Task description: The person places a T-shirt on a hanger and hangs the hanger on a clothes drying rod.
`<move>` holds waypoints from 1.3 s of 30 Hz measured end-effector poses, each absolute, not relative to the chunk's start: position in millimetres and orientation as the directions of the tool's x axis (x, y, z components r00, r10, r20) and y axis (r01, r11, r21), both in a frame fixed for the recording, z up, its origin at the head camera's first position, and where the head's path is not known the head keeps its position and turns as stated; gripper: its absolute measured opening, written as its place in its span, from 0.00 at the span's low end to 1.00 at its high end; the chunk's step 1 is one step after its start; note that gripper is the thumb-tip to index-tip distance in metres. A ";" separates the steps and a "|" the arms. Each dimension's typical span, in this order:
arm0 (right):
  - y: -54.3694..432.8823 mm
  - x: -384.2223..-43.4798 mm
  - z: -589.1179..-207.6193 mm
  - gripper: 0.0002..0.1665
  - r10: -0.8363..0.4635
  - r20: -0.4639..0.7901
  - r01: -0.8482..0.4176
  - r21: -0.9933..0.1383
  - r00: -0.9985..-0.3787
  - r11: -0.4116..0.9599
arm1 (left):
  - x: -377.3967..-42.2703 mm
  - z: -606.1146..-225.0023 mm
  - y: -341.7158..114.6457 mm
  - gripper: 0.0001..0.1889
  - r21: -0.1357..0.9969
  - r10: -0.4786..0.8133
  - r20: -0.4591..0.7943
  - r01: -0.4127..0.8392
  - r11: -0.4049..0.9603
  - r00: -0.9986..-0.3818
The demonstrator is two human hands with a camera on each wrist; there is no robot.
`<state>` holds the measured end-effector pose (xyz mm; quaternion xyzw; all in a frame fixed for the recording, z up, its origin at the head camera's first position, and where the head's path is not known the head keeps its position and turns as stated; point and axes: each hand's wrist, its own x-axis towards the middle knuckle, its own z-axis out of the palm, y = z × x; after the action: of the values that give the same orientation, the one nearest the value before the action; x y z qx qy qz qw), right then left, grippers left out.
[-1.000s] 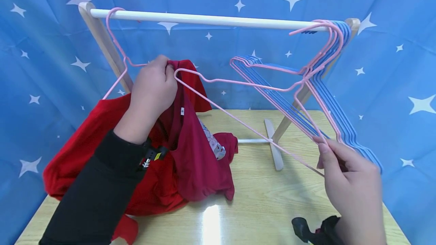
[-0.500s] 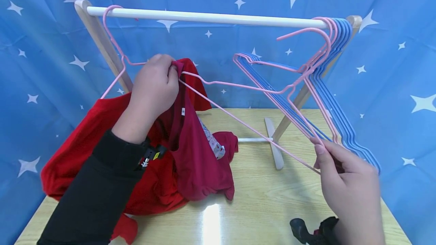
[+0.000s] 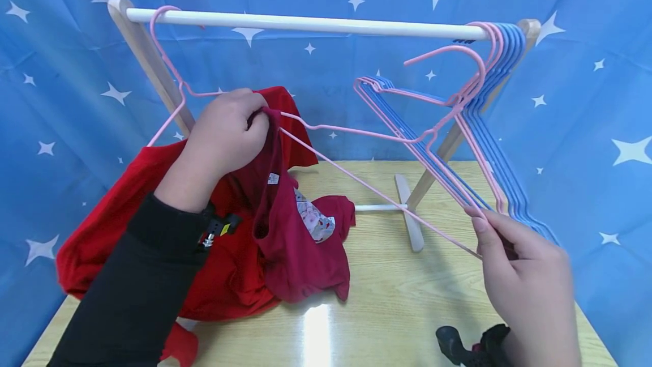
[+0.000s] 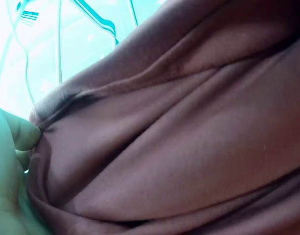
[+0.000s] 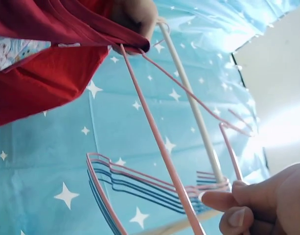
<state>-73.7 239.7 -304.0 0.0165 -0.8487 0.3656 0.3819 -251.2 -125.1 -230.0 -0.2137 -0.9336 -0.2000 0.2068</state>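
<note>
My left hand [image 3: 226, 135] pinches the edge of a maroon shirt [image 3: 300, 265] near its neck opening. The shirt hangs down from there, with a printed patch on its front. A pink clothes hanger [image 3: 377, 190] stretches between my hands. Maroon cloth hides its left end, and my right hand [image 3: 527, 276] grips its right end. Its hook is apart from the rail. In the left wrist view, folds of the shirt [image 4: 164, 147] fill most of the picture. In the right wrist view, the hanger's lower bar [image 5: 154, 129] runs up into the cloth.
A white rail [image 3: 305, 24] crosses the back on wooden posts. Several blue hangers [image 3: 494, 154] and a few pink ones hang at its right end. On the left, a red garment [image 3: 117, 214] hangs from another pink hanger [image 3: 164, 55]. Below is a wooden table [image 3: 397, 310].
The pink hanger has shifted left, and its left end has gone from beside the shirt's edge to under the maroon cloth. My left hand has tilted slightly; the shirt's neck opening has turned.
</note>
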 end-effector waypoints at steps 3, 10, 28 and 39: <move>242.5 -74.3 -306.0 0.14 0.231 0.679 -0.339 -0.596 -0.696 0.728 | -251.6 -229.3 -126.5 0.12 0.304 0.325 0.463 0.492 0.816 -0.825; 245.1 -77.7 -307.2 0.13 0.197 0.717 -0.395 -0.566 -0.668 0.724 | -249.1 -227.8 -127.0 0.07 0.463 0.410 0.413 0.575 0.675 -0.813; 225.0 -80.3 -310.0 0.13 0.131 0.632 -0.369 -0.593 -0.763 0.716 | -212.0 -222.4 -69.3 0.07 0.216 0.698 0.344 0.777 0.592 -0.628; 217.0 -85.2 -312.7 0.14 0.011 0.716 -0.485 -0.485 -0.698 0.728 | -197.1 -221.4 -48.3 0.06 0.149 0.706 0.425 0.813 0.563 -0.567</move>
<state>-85.2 217.0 -312.7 0.1383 -0.8558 0.3418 0.3629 -197.1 -48.3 -221.4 -0.4369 -0.8692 -0.1667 0.1606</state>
